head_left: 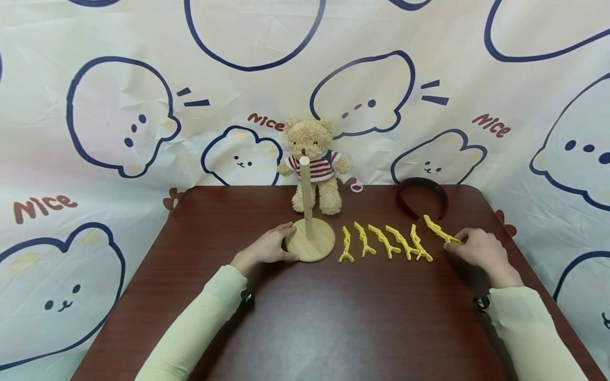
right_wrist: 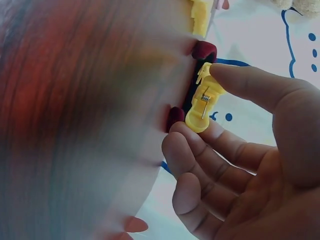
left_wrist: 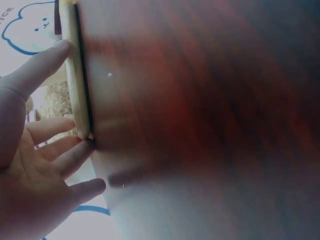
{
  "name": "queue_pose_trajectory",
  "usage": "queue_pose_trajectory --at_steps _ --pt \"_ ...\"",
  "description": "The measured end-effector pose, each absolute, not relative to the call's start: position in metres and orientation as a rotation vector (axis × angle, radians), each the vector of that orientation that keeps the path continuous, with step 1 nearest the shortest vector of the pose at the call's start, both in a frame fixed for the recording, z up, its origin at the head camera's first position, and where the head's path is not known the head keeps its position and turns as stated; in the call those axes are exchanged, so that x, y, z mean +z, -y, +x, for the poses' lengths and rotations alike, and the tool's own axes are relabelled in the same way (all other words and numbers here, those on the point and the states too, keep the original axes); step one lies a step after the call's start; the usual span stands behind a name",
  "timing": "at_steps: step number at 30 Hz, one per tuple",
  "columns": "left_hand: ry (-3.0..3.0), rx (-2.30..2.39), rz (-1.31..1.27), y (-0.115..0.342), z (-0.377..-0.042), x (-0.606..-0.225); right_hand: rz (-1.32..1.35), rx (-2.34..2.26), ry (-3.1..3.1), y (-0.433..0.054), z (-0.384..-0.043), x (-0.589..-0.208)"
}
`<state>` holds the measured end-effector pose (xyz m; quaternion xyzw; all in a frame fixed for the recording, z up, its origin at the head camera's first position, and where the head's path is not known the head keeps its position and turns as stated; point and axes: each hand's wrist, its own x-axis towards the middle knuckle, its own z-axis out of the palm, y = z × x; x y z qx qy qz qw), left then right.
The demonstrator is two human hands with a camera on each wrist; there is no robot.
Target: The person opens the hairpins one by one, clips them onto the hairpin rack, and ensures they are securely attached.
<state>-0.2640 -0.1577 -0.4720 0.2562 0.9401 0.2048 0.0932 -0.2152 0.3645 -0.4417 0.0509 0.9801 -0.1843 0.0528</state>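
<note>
Sensibly, left hand (head_left: 268,246) bracing pale round-based wooden stand (head_left: 310,237), the right hand (head_left: 480,251) is pinching a slim yellow plastic clip (right_wrist: 206,98) rightward of it.

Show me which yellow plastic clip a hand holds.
The rightmost yellow plastic clip in the head view, pinched by the bare right hand; the other five lie untouched on the reddish-brown table.

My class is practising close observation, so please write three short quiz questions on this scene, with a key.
1. Count: how many yellow clips lie loose on the table?
2. True or false: the right grip pinches a further yellow clip.
3. Name it: what does the left grip touch?

Key: 1. Five. 2. True. 3. The round base of the wooden stand.
</note>
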Motion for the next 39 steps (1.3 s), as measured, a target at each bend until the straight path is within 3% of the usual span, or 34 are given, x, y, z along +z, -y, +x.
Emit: queue_pose_trajectory --at_steps 39 --pt "-2.767 0.630 0.692 0.157 -0.264 -0.470 -0.245 -0.763 -3.054 -0.291 -0.223 -0.426"
